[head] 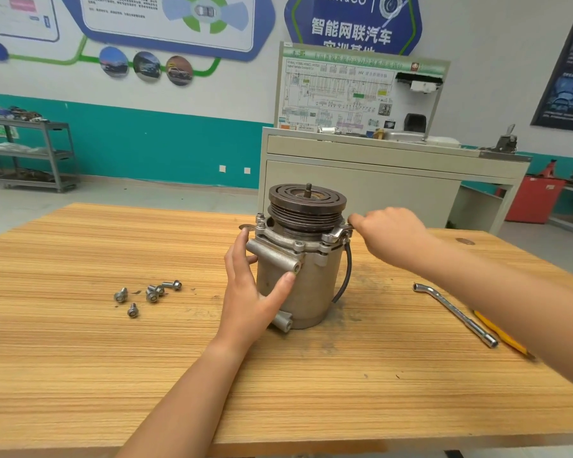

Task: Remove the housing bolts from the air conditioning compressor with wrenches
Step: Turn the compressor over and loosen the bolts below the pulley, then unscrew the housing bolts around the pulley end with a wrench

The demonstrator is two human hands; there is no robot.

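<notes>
Grey compressor [311,285]: left hand [248,292] braces, right hand [391,233] seemingly grips wrench [339,232].

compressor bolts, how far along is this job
Done: five loose bolts lie on the table left of the compressor. In hand: the left hand steadies the housing while the right hand grips a wrench at the flange's right side. Left: at least two more sit in the flange, such as the front flange bolt.

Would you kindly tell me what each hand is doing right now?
Left hand: open, pressed against the compressor.
Right hand: closed around the wrench.
</notes>
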